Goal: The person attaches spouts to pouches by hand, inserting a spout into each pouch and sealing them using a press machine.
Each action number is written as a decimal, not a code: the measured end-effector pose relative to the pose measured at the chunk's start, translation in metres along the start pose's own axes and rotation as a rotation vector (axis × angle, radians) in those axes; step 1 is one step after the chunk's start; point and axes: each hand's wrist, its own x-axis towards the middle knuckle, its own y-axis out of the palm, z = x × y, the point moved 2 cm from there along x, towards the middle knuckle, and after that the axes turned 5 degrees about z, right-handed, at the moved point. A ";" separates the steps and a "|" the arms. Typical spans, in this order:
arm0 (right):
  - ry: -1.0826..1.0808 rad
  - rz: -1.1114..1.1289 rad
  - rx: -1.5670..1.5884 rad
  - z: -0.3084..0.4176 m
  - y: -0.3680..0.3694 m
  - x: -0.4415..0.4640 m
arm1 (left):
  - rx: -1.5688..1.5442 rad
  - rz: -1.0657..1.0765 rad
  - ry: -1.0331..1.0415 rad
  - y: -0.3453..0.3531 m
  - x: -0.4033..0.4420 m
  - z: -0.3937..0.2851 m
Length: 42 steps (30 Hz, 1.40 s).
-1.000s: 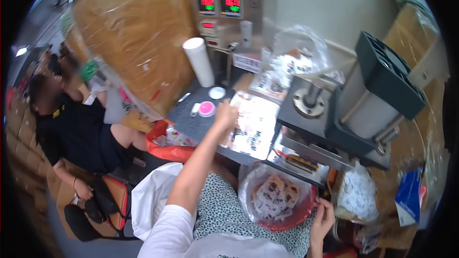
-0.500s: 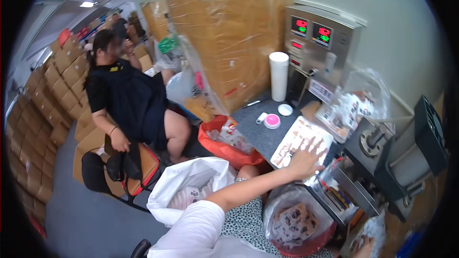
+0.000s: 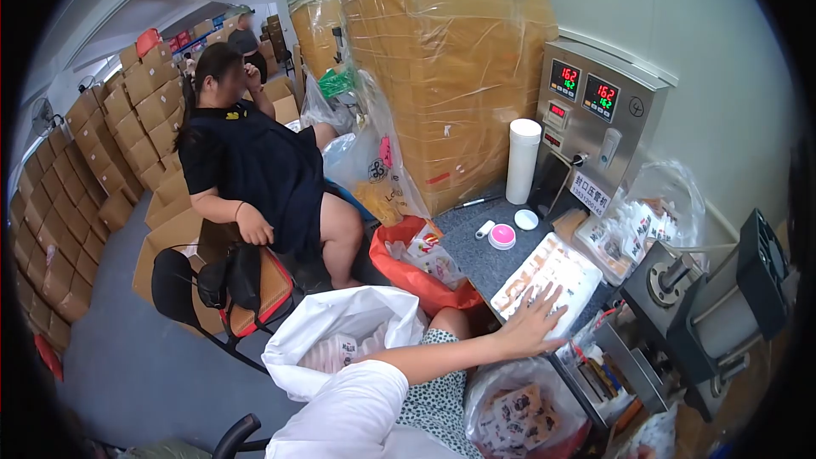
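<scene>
My left hand (image 3: pixel 534 323) lies with fingers spread over the near edge of a white tray (image 3: pixel 561 268) on the dark worktop. Small pale pieces lie in the tray, some under the fingers, too glary to name. At the bottom right edge, only a sliver of my right hand (image 3: pixel 648 452) shows beside a clear plastic bag (image 3: pixel 659 432); its fingers are hidden. Below my left forearm, a plastic-lined red tub (image 3: pixel 582 438) holds printed packets (image 3: pixel 518 412).
A press machine (image 3: pixel 722 297) stands at right, below a steel control box (image 3: pixel 625 76). A white cylinder (image 3: pixel 523 161) and a pink round container (image 3: pixel 501 235) stand on the worktop. A white sack (image 3: pixel 293 336) and red bag (image 3: pixel 391 268) sit left. Beyond, a person (image 3: pixel 255 153) sits near stacked cartons.
The camera view has shifted, so more of the control box shows. My left hand has drawn back toward the tray's near edge. My right hand has slipped mostly out of view.
</scene>
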 end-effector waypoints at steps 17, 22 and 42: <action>-0.089 0.159 0.715 0.055 0.019 -0.012 | -0.146 -0.084 -0.020 -0.038 -0.066 -0.013; -0.378 0.063 0.652 0.088 0.040 -0.010 | -0.143 -0.198 0.101 -0.064 -0.068 -0.059; -0.491 -0.007 0.615 0.103 0.029 -0.001 | -0.434 0.123 0.036 -0.064 -0.067 -0.099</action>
